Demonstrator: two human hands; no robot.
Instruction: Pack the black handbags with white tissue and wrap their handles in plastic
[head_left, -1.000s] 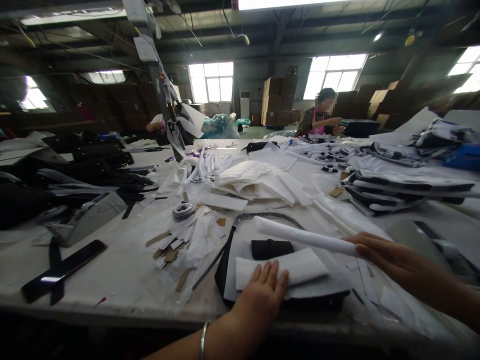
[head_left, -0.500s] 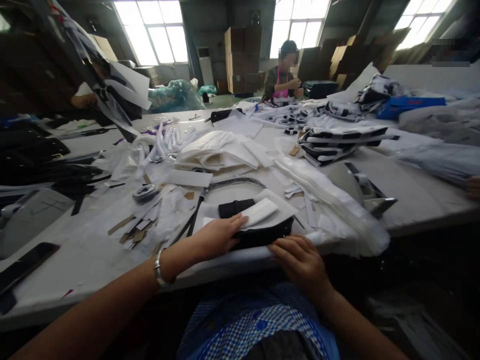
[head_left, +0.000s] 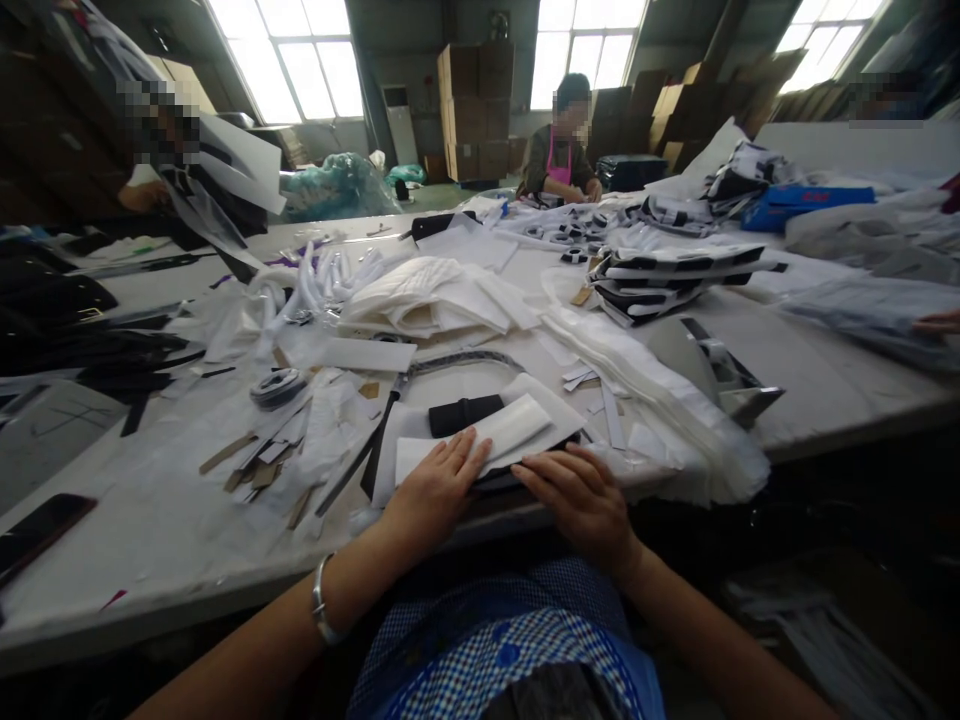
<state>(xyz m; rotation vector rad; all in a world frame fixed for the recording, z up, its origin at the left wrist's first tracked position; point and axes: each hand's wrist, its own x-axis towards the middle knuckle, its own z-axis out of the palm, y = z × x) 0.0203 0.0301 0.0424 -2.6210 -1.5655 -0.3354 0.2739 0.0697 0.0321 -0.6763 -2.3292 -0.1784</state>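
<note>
Near the front edge of the worktop, a black bag, partly under a white sheet, with a white strip and, just behind it, a black roll on top. Resting on the strip with the left hand, fingers stretched out flat, closed around nothing. Touching the bag's near edge with the right hand, fingers slightly bent; impossible to tell whether pinching it. Arched behind the roll, a dark handle. To the left, a coil of tape near cardboard scraps; farther left, a phone. Beyond the handle, white padding.
</note>
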